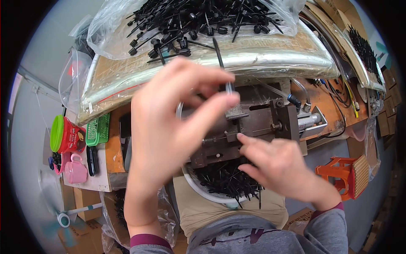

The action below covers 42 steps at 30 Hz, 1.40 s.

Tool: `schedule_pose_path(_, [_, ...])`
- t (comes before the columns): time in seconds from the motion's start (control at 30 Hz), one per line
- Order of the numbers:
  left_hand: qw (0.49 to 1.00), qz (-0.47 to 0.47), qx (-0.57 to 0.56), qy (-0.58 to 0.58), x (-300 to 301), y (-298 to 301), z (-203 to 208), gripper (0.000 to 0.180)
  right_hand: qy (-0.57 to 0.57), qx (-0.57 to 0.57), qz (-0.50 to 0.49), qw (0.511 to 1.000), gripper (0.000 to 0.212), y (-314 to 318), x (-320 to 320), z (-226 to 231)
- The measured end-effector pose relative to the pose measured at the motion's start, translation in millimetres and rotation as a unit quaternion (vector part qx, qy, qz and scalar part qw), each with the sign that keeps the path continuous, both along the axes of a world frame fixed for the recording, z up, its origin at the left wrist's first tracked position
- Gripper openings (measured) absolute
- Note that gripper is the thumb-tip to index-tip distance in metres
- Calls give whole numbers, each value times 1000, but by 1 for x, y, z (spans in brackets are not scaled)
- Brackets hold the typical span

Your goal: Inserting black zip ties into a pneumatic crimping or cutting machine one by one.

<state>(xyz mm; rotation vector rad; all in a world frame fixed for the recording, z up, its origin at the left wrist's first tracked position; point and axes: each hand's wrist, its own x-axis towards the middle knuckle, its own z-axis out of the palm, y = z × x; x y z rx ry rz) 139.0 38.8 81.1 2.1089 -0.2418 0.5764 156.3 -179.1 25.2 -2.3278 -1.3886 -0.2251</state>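
Pinching a thin black plastic stem (223, 70) over a small metal press jig (249, 122).

The left hand (169, 122) is clamping thumb and forefinger on the stem's lower end, just above the jig — the right hand (275, 163) is pressing its forefinger against the jig's front, its other fingers curled and holding nothing. A white bowl (198, 188) of black stems is sitting below.

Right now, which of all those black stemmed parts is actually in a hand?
The single black part pinched upright in the left hand above the metal fixture. The rest lie loose in the clear bag and white bowl.
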Motion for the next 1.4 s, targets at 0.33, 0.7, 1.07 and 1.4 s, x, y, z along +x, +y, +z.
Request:
schedule_pose_path(0.33, [980,-11,198,18,-76,-50,-76,28,-277,155,-71,946,20,82,181,45])
schedule_pose_path(0.7, [953,27,301,37,-62,-61,-91,25,-105,144,-9,984,18,35,109,57])
schedule_pose_path(1.07, [934,110,286,-182,36,-2,-5,6,66,154,-20,986,28,-19,1,-9])
schedule_pose_path(1.4, [870,194,449,-57,154,23,-14,8,-38,61,-49,996,28,4,-20,-43])
